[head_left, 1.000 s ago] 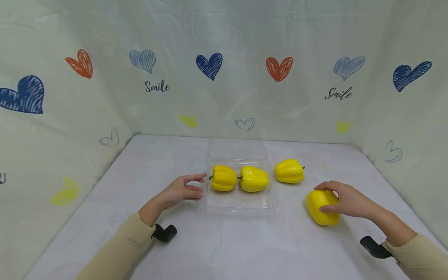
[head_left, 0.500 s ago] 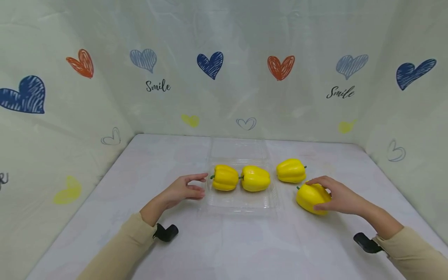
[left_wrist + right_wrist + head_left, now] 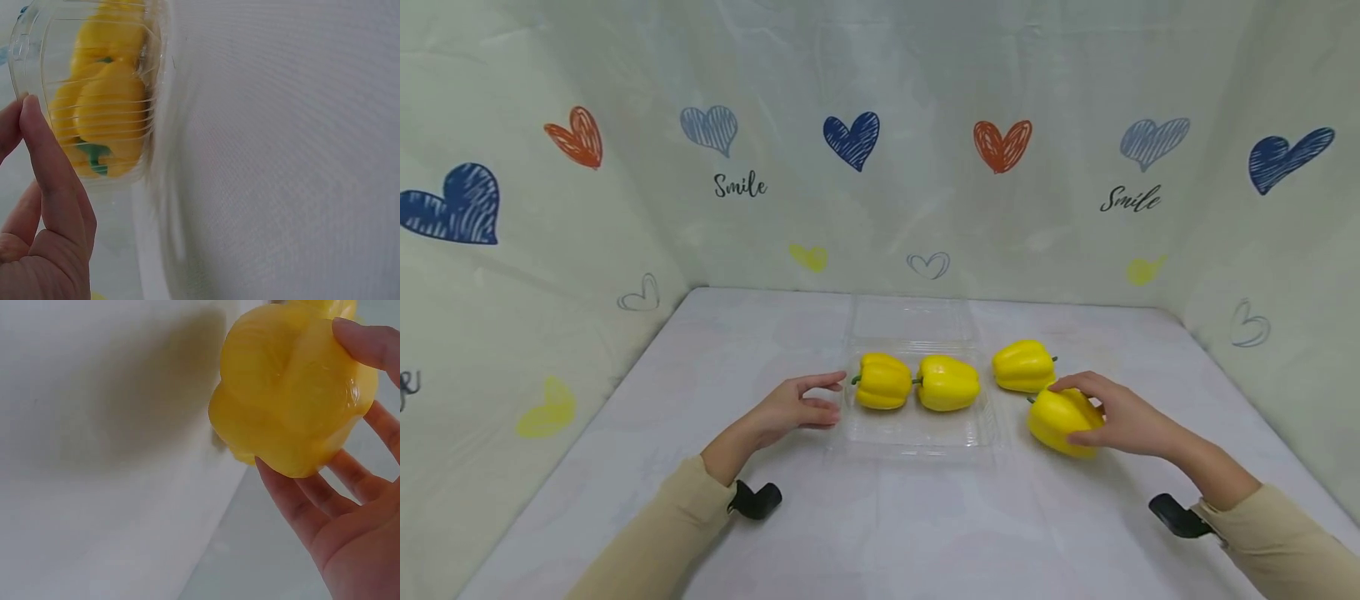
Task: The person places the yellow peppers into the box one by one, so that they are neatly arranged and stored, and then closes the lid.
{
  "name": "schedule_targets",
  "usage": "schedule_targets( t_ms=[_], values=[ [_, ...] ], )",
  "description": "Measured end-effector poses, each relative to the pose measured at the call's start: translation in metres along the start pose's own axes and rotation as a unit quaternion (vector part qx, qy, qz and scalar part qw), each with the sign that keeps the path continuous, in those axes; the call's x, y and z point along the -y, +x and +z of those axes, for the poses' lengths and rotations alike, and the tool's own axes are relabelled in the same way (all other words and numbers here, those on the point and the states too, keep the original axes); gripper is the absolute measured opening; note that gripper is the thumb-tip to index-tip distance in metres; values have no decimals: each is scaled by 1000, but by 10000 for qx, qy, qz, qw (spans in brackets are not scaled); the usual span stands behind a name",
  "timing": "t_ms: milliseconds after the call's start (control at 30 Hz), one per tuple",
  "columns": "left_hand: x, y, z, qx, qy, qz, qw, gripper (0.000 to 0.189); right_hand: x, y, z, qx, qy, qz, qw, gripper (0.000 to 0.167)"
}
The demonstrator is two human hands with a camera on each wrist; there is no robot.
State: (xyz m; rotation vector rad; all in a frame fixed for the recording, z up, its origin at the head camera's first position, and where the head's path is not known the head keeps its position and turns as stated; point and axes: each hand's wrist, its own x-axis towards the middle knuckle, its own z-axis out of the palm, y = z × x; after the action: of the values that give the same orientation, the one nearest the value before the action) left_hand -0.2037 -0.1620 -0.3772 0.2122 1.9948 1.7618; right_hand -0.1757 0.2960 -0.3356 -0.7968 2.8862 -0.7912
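Note:
My right hand (image 3: pixel 1123 421) grips a yellow bell pepper (image 3: pixel 1058 423), thumb on one side and fingers on the other. In the right wrist view the pepper (image 3: pixel 294 387) shows its lobed end, and its shadow falls on the table. At the left edge of a clear plastic clamshell container (image 3: pixel 917 433) is my left hand (image 3: pixel 793 408), its fingers extended. In the left wrist view its fingertips (image 3: pixel 30 109) are right at the container's rim. Two more yellow bell peppers, one on the left (image 3: pixel 882 382) and one on the right (image 3: pixel 948 383), lie inside the container.
Another yellow bell pepper (image 3: pixel 1024 366) lies on the table to the right of the container, just behind the gripped one. The container's lid (image 3: pixel 912 319) lies folded back toward the rear wall. A light curtain (image 3: pixel 925 208) with printed hearts surrounds the table (image 3: pixel 887 533).
My right hand has moved left and slightly away from me with its pepper, toward the container; the pepper has turned so its stem shows. The left hand stays in place.

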Motion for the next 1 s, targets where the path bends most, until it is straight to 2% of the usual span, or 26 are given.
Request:
schedule_targets(
  t_ms=[300,433,533,767,1000],
  values=[
    [0,-1,-1,-37,9,32,10000,64,19,16,-4,-298,196,-495,9981,57],
    [1,0,-1,-40,-28,-4,10000,64,25,26,-1,-323,373,-510,9975,57],
    [1,1,-1,12,-46,19,10000,65,31,34,0,-283,488,-542,9969,58],
    [0,0,-3,35,-37,25,10000,65,47,50,7,-112,527,-937,9941,57],
    [3,2,-3,105,-83,97,9999,64,60,60,12,5,555,-995,9935,54]
  ],
)
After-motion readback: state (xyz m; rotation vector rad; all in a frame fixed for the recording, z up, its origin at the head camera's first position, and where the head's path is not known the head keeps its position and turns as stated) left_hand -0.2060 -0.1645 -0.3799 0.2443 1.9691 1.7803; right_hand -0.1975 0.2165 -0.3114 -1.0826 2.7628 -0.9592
